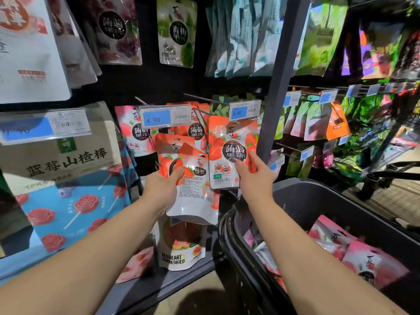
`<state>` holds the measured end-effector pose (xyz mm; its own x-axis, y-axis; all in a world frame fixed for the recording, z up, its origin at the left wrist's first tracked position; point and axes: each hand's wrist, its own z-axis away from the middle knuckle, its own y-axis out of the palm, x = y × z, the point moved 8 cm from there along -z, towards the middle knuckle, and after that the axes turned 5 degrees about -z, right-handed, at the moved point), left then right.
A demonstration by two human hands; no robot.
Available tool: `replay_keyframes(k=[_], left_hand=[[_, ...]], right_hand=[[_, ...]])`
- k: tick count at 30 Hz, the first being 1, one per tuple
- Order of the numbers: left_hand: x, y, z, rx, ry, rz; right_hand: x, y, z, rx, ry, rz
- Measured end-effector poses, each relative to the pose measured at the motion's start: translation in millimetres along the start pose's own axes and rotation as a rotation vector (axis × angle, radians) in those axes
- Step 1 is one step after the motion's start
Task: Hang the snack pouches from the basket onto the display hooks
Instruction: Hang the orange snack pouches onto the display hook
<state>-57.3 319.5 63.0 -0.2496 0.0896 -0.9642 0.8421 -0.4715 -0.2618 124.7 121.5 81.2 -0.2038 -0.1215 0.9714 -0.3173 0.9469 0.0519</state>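
Right hand (254,176) pinches a strawberry pouch (231,142) marked "蒟蒻果冻" at its lower right, thumb on the front, at centre frame. Its top edge sits just under a "4.90" price tag (244,110). I cannot tell if it is hooked. Left hand (163,185) grips a fanned stack of like pouches (193,201) just left. Below, I read "RED HEART GUAVA DRIED" (181,248). A grey upright post (279,76) crowds the held pouch's right edge. The black basket (295,201) at lower right holds pink pouches (375,262).

A grey upright post (279,87) splits the dark back panel (159,87) above brown floor (395,201)
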Motion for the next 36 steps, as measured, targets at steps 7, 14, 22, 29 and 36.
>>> replay_keyframes(k=[7,14,22,29,36], left_hand=[[-2,-3,-4,0.017,0.037,0.025],[8,-12,-20,-0.052,-0.014,0.016],[46,-16,-57,-0.090,-0.169,-0.018],[56,-20,-68,-0.105,-0.259,0.020],[49,-23,-73,-0.075,-0.246,0.022]], right_hand=[[-8,3,-2,0.022,0.012,0.039],[-20,27,-21,0.111,-0.083,0.215],[-46,70,-77,0.211,-0.098,0.423],[-68,110,-117,0.224,-0.096,0.396],[-73,144,-140,0.261,-0.054,0.423]])
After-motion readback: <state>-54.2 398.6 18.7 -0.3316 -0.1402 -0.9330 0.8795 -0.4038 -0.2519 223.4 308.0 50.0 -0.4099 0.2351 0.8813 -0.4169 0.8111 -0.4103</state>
